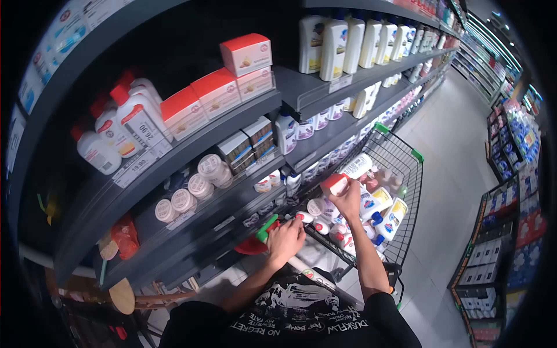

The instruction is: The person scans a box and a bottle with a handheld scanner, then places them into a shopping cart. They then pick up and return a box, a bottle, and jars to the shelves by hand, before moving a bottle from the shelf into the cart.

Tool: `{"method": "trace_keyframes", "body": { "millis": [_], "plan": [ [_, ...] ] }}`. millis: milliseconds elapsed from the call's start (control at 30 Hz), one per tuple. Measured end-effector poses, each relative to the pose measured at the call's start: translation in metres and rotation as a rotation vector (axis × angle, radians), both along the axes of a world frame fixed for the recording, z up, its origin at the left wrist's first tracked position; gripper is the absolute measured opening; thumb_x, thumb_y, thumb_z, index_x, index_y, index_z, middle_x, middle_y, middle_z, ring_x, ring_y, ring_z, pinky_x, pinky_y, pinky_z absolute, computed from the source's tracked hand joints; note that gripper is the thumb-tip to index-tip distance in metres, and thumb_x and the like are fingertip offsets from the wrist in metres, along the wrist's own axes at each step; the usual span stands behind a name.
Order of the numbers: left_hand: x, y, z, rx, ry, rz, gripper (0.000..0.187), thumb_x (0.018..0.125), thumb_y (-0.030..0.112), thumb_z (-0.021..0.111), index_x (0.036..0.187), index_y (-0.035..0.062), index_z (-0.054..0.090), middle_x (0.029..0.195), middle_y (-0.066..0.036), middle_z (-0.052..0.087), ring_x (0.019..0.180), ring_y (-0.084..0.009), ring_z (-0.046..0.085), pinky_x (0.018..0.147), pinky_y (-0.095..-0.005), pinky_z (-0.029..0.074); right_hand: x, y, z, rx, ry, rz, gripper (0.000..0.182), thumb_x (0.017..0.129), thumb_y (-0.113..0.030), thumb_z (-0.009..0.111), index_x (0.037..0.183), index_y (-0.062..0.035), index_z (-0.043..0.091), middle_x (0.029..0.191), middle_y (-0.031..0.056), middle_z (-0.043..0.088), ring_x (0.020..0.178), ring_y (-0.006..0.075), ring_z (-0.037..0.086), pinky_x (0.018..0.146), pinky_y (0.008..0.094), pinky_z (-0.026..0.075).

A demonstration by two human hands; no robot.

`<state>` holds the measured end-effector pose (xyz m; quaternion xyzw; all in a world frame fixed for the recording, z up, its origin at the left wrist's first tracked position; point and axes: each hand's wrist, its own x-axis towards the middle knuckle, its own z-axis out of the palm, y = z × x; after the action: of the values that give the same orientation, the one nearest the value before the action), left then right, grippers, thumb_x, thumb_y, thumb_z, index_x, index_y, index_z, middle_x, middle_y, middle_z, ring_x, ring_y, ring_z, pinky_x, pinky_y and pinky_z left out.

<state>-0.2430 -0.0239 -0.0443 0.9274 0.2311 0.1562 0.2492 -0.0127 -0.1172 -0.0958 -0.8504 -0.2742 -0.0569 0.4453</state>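
A small red and white box (335, 185) is in my right hand (347, 200), above the wire shopping cart (411, 174). Under and around that hand the cart holds several white bottles, some with blue caps, and a round white tub (315, 206). My left hand (285, 239) is at the near left corner of the cart, beside its green and red handle end (267, 228). Its fingers are bent near a red-capped white bottle (304, 217); whether they touch or grip anything is not clear.
On the left, shelves (232, 110) carry red and white boxes (214, 93), red-capped bottles (130, 116) and round tubs (184, 200). White bottles (335, 49) line the farther shelf. A tiled aisle (435, 127) runs ahead, with stacked goods (484, 261) on its right.
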Motion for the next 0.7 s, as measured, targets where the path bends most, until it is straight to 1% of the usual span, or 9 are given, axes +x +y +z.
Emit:
{"method": "trace_keyframes", "body": {
  "millis": [100,133,167,300,367,400,533,567,700],
  "plan": [
    [0.002,0.002,-0.008,-0.024,-0.004,0.006,0.019,0.081,0.021,0.066,0.096,0.0110,0.059,0.085,-0.009,0.068,0.073,-0.0317,0.067,0.060,-0.0450,0.053,-0.027,0.002,0.040,0.176,-0.019,-0.010,0.073,0.058,-0.022,0.083,0.117,0.0046,0.049,0.107,0.0199,0.055,0.097,0.0338,0.056,0.086,0.0417,0.047],
    [0.002,0.002,-0.006,-0.053,0.017,0.033,0.022,0.082,0.023,0.068,0.098,0.0114,0.059,0.086,-0.009,0.068,0.073,-0.0308,0.067,0.062,-0.0442,0.052,-0.044,0.001,0.060,0.237,0.061,0.005,0.069,0.061,-0.018,0.083,0.117,0.0039,0.050,0.107,0.0166,0.057,0.101,0.0271,0.058,0.089,0.0378,0.048],
    [0.004,0.003,-0.004,-0.046,0.014,0.020,0.022,0.082,0.023,0.068,0.098,0.0114,0.059,0.086,-0.009,0.068,0.073,-0.0308,0.067,0.062,-0.0442,0.052,-0.058,0.000,0.075,0.287,0.100,0.038,0.068,0.063,-0.015,0.082,0.119,0.0028,0.048,0.109,0.0153,0.055,0.102,0.0261,0.058,0.089,0.0375,0.048],
    [0.007,0.008,0.005,-0.244,-0.208,0.076,0.028,0.088,0.025,0.068,0.106,0.0063,0.058,0.088,-0.009,0.068,0.077,-0.0234,0.067,0.065,-0.0375,0.052,-0.098,0.006,0.090,0.400,0.037,0.043,0.069,0.058,-0.016,0.081,0.118,0.0004,0.050,0.104,0.0162,0.052,0.095,0.0297,0.056,0.083,0.0383,0.046],
    [0.011,0.026,-0.017,-0.718,-0.476,0.124,0.028,0.094,0.020,0.062,0.112,0.0002,0.055,0.094,-0.012,0.067,0.084,-0.0187,0.066,0.067,-0.0332,0.055,-0.112,0.006,0.100,0.377,-0.047,0.030,0.070,0.057,-0.016,0.081,0.118,-0.0013,0.050,0.100,0.0154,0.050,0.094,0.0311,0.054,0.082,0.0393,0.046],
    [0.011,0.030,0.005,-0.921,-0.420,0.163,0.030,0.096,0.016,0.058,0.117,-0.0034,0.051,0.102,-0.015,0.064,0.091,-0.0178,0.065,0.070,-0.0303,0.057,-0.116,0.006,0.099,0.381,-0.052,0.027,0.070,0.057,-0.015,0.081,0.118,-0.0013,0.050,0.100,0.0156,0.050,0.095,0.0314,0.054,0.083,0.0393,0.046],
    [0.014,0.034,0.032,-0.939,-0.544,0.010,0.039,0.093,0.015,0.063,0.125,-0.0020,0.048,0.109,-0.015,0.062,0.098,-0.0198,0.064,0.076,-0.0301,0.056,-0.127,0.014,0.087,0.424,-0.028,0.096,0.069,0.057,-0.016,0.081,0.118,-0.0011,0.051,0.102,0.0162,0.052,0.096,0.0327,0.053,0.084,0.0401,0.045],
    [0.015,0.039,0.033,-0.619,-0.553,-0.106,0.045,0.088,0.016,0.070,0.125,0.0010,0.049,0.110,-0.015,0.062,0.100,-0.0222,0.063,0.082,-0.0335,0.053,-0.132,0.017,0.086,0.422,-0.013,0.107,0.071,0.057,-0.018,0.083,0.118,-0.0012,0.052,0.103,0.0162,0.053,0.097,0.0330,0.052,0.085,0.0414,0.044],
    [0.010,0.041,0.061,-0.383,-0.506,-0.127,0.047,0.079,0.013,0.077,0.118,0.0039,0.053,0.109,-0.013,0.063,0.101,-0.0196,0.062,0.085,-0.0333,0.051,-0.149,0.025,0.084,0.428,-0.073,0.156,0.075,0.055,-0.023,0.087,0.118,-0.0015,0.052,0.107,0.0172,0.054,0.100,0.0346,0.052,0.087,0.0433,0.044]
  ]
}}
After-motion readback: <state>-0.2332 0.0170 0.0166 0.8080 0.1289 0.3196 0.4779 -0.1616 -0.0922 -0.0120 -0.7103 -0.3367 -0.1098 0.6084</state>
